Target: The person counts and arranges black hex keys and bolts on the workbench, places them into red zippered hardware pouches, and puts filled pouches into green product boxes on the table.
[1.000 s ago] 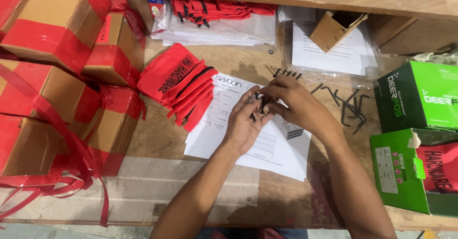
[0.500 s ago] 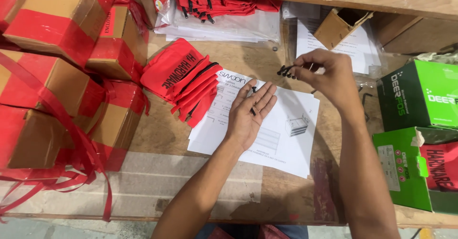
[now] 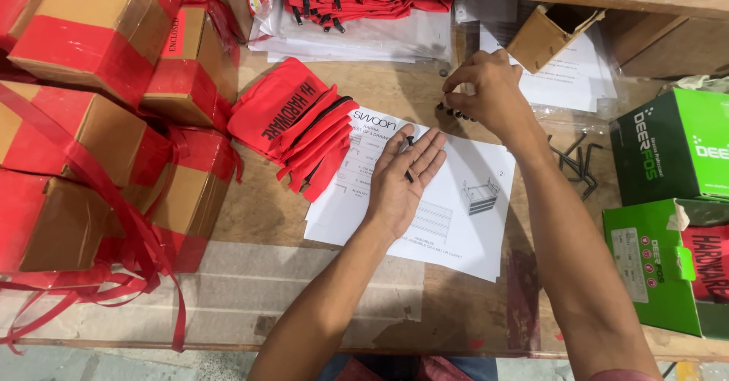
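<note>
A moment ago both hands met over the instruction sheet (image 3: 425,199); now they are apart. The left hand (image 3: 402,180) lies palm up and open on the sheet, with a small black screw (image 3: 408,174) resting across its fingers. The right hand (image 3: 486,88) has reached out toward 1 o'clock from the left, fingertips pinched over a loose cluster of black screws (image 3: 449,110) on the wooden surface (image 3: 380,92). Red drawstring pouches (image 3: 292,126) lie at 10 o'clock from the left hand, black hex keys (image 3: 573,161) at 3 o'clock.
</note>
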